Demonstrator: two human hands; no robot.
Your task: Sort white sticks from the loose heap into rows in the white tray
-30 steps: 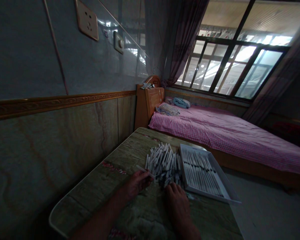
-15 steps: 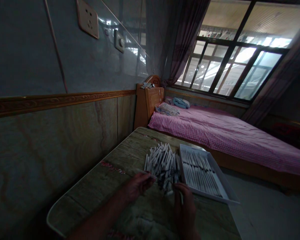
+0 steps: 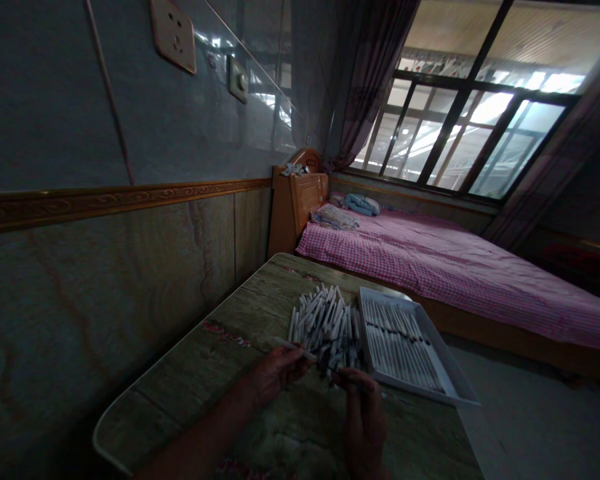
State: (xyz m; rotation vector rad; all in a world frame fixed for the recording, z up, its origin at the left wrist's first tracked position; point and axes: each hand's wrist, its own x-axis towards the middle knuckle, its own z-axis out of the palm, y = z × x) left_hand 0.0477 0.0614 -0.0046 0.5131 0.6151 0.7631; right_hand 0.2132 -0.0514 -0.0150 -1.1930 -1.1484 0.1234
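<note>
A heap of thin white sticks (image 3: pixel 326 323) lies on the patterned table (image 3: pixel 215 357). To its right stands a white tray (image 3: pixel 460 385) with several sticks laid side by side in rows. My left hand (image 3: pixel 275 372) is closed in a pinch on one white stick (image 3: pixel 294 347) at the near edge of the heap. My right hand (image 3: pixel 364 415) is raised just in front of the heap, fingers curled on another white stick whose tip shows at my fingertips.
The table stands against a tiled wall (image 3: pixel 105 267) on the left. Beyond it is a bed with a pink checked sheet (image 3: pixel 430 263) and a wooden headboard (image 3: pixel 303 193), under a barred window (image 3: pixel 460 133). Bare floor (image 3: pixel 540 427) lies to the right.
My right hand, flat by the heap a second ago, has turned upright and lifted with a stick in its fingers. My left hand has held its stick almost still.
</note>
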